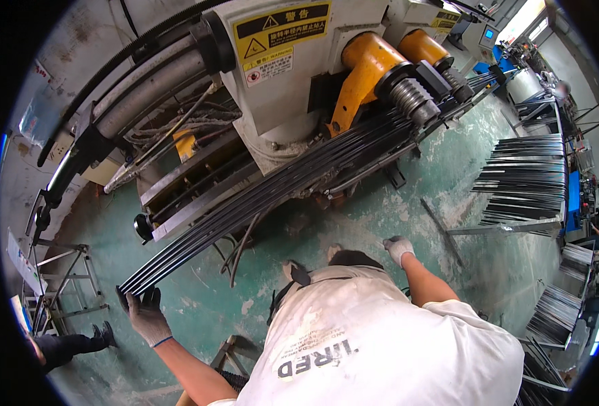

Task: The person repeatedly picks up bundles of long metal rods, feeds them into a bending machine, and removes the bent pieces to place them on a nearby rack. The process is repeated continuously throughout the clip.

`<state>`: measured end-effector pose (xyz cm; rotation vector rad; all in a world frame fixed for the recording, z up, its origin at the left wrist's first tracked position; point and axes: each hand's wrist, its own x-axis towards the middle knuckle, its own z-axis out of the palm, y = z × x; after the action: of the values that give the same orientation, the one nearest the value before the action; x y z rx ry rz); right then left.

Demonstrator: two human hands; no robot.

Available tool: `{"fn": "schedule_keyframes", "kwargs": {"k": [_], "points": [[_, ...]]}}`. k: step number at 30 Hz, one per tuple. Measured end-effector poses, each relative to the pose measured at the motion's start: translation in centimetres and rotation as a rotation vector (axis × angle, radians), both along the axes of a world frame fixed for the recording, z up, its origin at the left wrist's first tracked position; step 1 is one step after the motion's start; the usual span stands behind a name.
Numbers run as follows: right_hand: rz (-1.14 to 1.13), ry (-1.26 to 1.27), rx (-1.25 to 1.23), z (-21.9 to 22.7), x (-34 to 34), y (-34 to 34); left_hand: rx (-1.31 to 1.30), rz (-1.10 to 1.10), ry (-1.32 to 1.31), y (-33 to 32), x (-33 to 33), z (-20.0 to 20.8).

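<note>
A bundle of several long, thin black metal rods (pixel 208 245) slants from the lower left up to the machine at the upper right. My left hand (pixel 149 321), in a grey glove with dark fingers, is closed about the near left ends of these rods. Ridged metal rollers (pixel 413 100) sit over the far part of the bundle, beside an orange arm (pixel 355 80). Away from the rods, over the floor at right of my body, my right hand (pixel 398 250) wears a pale glove; its fingers look curled, with nothing visible in them.
The large pale machine body (pixel 279 81) with yellow warning labels stands ahead. A rack stacked with black rods (pixel 523 179) is at right. One dark bar (pixel 441 231) lies on the green floor. Another person's legs (pixel 76 348) show at lower left, near a metal frame (pixel 76 277).
</note>
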<state>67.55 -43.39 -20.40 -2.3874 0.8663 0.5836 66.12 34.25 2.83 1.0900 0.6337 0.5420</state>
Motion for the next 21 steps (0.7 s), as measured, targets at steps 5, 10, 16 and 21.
{"fn": "schedule_keyframes", "kwargs": {"k": [5, 10, 16, 21], "points": [[0.062, 0.044, 0.053, 0.4, 3.3, 0.5, -0.112, -0.052, -0.076, 1.1, -0.1, -0.6], [0.391, 0.093, -0.016, 1.4, 9.8, 1.6, -0.378, 0.279, -0.251, -0.3, 2.0, -1.5], [0.335, 0.128, 0.101, 1.1, 16.2, -1.5, -0.54, 0.318, 0.0, -7.8, 3.1, -11.7], [0.478, 0.109, 0.065, -1.7, 21.6, -8.5, -0.46, -0.169, 0.098, -20.4, 6.9, -23.1]]}}
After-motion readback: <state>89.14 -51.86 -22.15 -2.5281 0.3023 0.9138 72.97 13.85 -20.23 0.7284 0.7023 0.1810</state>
